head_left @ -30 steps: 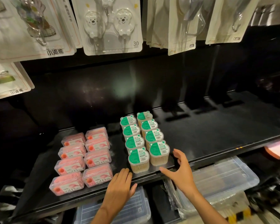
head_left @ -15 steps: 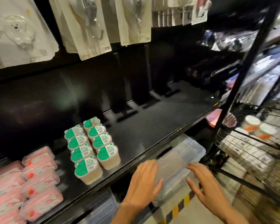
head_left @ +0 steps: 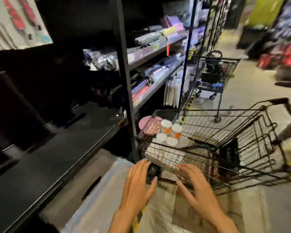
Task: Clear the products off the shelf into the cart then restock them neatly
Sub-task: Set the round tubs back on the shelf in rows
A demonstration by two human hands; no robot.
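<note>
A black wire cart (head_left: 252,132) stands right of the black shelf (head_left: 60,158). In its near left corner stand several white-lidded tubs with orange labels (head_left: 170,131), next to a pink round item (head_left: 148,124) and pale packs (head_left: 165,155) below them. My left hand (head_left: 138,182) hovers with spread fingers just short of the cart's near edge, holding nothing. My right hand (head_left: 196,187) is beside it, fingers spread and empty, in front of the cart's wire side. The view is blurred by motion.
A black upright post (head_left: 124,78) separates this shelf from the neighbouring grey shelves of packaged goods (head_left: 151,52). Clear plastic bins (head_left: 97,195) lie under the shelf. A second cart (head_left: 213,76) stands farther down the aisle. Carded hooks (head_left: 15,22) hang top left.
The view has swung right from the green-lidded and pink boxes on the shelf to the cart. Both hands left the shelf edge and moved right toward the cart, still empty.
</note>
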